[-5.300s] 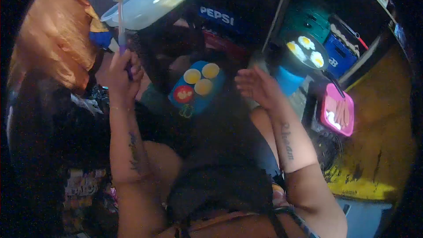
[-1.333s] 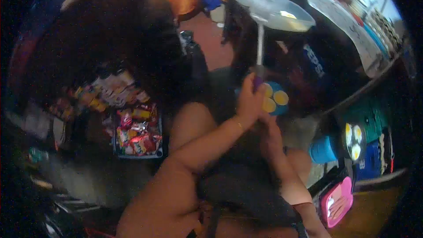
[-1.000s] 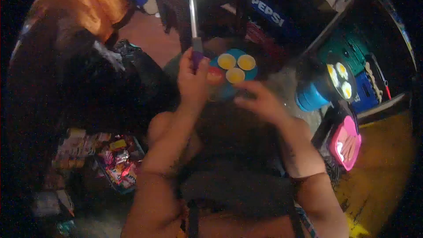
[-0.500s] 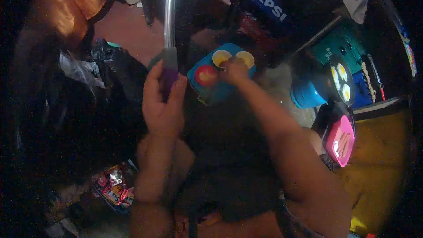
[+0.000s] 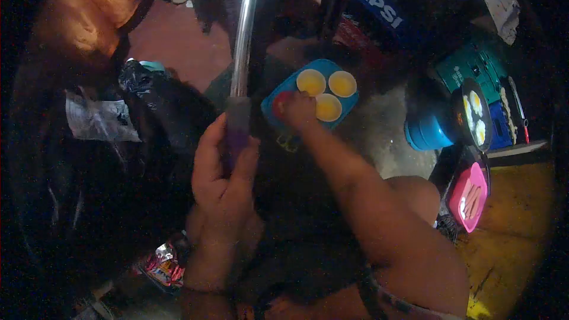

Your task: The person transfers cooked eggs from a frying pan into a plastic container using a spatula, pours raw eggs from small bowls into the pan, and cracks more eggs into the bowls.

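My left hand is wrapped round the grey and purple handle of a utensil, whose metal shaft points up out of the frame. My right hand reaches over a blue tray, its fingers at a red bowl and hiding part of it. What those fingers hold, if anything, is hidden. Beside the hand on the tray stand three pale cups with yellow contents. A small green item lies at the tray's near edge.
At the right, a dark pan holds several fried eggs near a blue cylinder. Below it is a pink container with sausages. A black bag lies at the left, and colourful packets at the lower left.
My right hand has moved from the cups left to the red bowl. The utensil in my left hand, once upright with its head in view, now has its head out of frame.
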Motion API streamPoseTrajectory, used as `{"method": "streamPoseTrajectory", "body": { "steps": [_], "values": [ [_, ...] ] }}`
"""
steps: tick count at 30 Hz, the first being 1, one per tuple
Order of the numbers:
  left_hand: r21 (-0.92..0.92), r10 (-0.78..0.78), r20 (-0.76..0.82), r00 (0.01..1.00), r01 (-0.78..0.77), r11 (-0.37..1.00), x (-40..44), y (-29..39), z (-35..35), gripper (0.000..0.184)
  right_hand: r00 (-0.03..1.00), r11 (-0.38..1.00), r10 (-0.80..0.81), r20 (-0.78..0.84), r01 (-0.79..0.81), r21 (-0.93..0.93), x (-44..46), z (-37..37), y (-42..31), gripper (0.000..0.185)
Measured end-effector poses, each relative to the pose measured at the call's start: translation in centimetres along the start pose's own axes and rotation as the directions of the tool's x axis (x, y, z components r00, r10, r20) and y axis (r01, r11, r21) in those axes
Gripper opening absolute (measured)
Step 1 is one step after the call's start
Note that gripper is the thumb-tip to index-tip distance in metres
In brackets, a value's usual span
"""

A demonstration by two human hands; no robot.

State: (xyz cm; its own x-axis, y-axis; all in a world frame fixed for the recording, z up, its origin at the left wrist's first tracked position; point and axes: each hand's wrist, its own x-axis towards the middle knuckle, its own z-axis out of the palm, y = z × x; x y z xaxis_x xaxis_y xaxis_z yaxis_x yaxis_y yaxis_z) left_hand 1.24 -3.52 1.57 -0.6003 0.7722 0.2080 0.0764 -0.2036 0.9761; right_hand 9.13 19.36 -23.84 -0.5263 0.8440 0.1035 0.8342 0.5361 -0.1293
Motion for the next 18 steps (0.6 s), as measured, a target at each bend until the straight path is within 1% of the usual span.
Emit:
{"method": "streamPoseTrajectory", "body": {
  "steps": [2, 5, 7, 8, 9, 11, 14, 17, 18],
  "values": [
    [0.005, -0.02, -0.016, 1.0, 0.02, 1.0, 0.0, -0.3, 0.0, 0.049, 0.995, 0.999, 0.029, 0.095, -0.028, -0.017, 0.0, -0.9, -0.4, 0.04],
    [-0.098, -0.022, 0.02, 1.0, 0.024, 0.995, 0.1, -0.4, 0.0, 0.049, 0.998, 1.0, -0.008, 0.07, 0.006, 0.023, -0.7, -3.1, -0.7, 0.034],
    [-0.078, -0.017, 0.023, 1.0, 0.018, 0.997, 0.1, -0.4, 0.0, 0.05, 0.983, 0.99, 0.117, -0.143, -0.104, 0.097, 0.0, -1.0, 0.1, 0.03],
    [-0.067, -0.014, 0.023, 1.0, 0.015, 0.998, 0.1, -0.4, 0.0, 0.05, 0.972, 0.989, 0.127, -0.195, -0.109, 0.1, 0.5, -1.3, 0.5, 0.028],
    [-0.088, -0.044, 0.0, 0.999, 0.044, 0.995, 0.2, -0.2, 0.3, 0.049, 0.959, 0.988, 0.137, -0.248, -0.114, 0.104, 0.8, -2.4, 0.5, 0.026],
    [-0.128, -0.103, -0.048, 0.994, 0.096, 0.987, 0.3, 0.5, 1.2, 0.049, 0.966, 0.999, 0.042, -0.254, -0.036, 0.028, 1.4, -5.8, 2.7, 0.022],
    [-0.009, -0.016, 0.024, 1.0, 0.016, 1.0, 0.2, -0.4, 0.6, 0.048, 0.936, 0.998, 0.064, -0.346, -0.069, -0.004, 1.5, -5.6, 5.5, 0.022],
    [-0.059, -0.039, 0.001, 0.999, 0.039, 0.997, 0.3, -0.6, 1.3, 0.048, 0.98, 0.982, 0.153, -0.131, -0.165, -0.09, 2.5, -4.7, 7.1, 0.028],
    [-0.029, -0.02, 0.015, 1.0, 0.021, 0.999, 0.4, -0.7, 1.3, 0.049, 0.986, 0.985, 0.115, -0.123, -0.129, -0.112, 2.3, -4.9, 7.0, 0.029]
  ]
}}
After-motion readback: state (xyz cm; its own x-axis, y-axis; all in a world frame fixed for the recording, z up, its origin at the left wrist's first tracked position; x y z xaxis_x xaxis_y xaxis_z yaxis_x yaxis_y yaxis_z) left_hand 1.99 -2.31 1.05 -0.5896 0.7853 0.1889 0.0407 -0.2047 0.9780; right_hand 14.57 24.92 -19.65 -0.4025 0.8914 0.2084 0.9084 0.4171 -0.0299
